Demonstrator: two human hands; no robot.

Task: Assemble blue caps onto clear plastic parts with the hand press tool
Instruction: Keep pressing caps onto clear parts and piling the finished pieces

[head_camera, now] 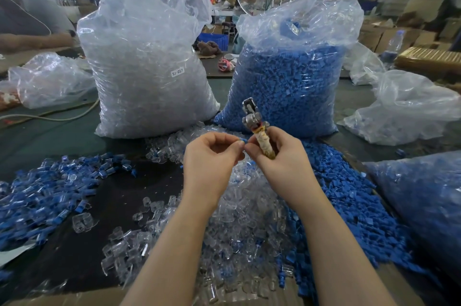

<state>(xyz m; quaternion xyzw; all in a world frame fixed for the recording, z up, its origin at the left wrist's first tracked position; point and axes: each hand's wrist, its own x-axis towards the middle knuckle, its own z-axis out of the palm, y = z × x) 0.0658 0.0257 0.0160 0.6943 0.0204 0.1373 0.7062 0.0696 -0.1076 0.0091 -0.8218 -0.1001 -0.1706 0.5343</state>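
Observation:
Above the table's middle, my right hand (279, 156) grips the hand press tool (257, 128) by its cloth-wrapped handle, metal head pointing up. My left hand (212, 156) pinches a small blue cap (244, 141) at its fingertips, right against my right fingertips. Whether a clear part is between the fingers I cannot tell. Loose clear plastic parts (239, 221) lie piled below my hands. A heap of loose blue caps (349, 201) spreads to the right. Assembled blue-and-clear pieces (47, 196) lie at the left.
A tall bag of clear parts (147, 63) and a tall bag of blue caps (287, 81) stand behind my hands. Other plastic bags lie at the left (50, 78) and right (409, 111), (424, 206). A cable (62, 116) crosses the table. Cardboard (62, 299) lines the near edge.

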